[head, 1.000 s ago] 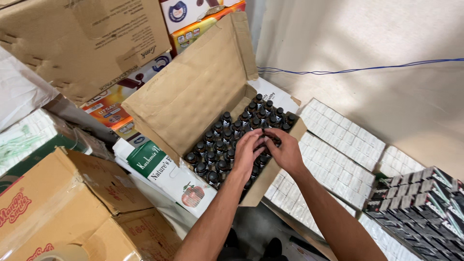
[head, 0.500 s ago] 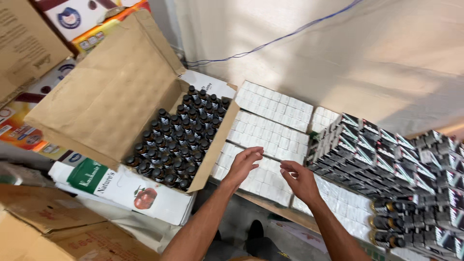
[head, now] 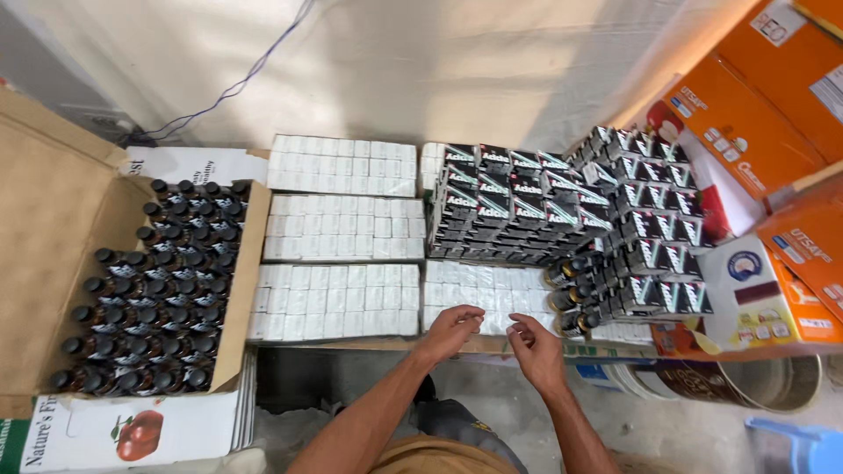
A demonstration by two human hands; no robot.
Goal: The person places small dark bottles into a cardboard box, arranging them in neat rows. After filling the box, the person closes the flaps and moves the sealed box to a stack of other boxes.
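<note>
Both hands hovered, left hand (head: 452,329) and right hand (head: 534,344) fingers loosely apart, empty; best aligned squarely over the white cartons (head: 479,290)

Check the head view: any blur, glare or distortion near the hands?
Head view: sharp throughout, with no motion blur on the left hand or right hand. Soft, even light and faint shadows on the white boxes. Small highlights on the bottle caps, no real glare. Wide-angle lens: the carton and orange boxes splay outward at the edges.
</note>
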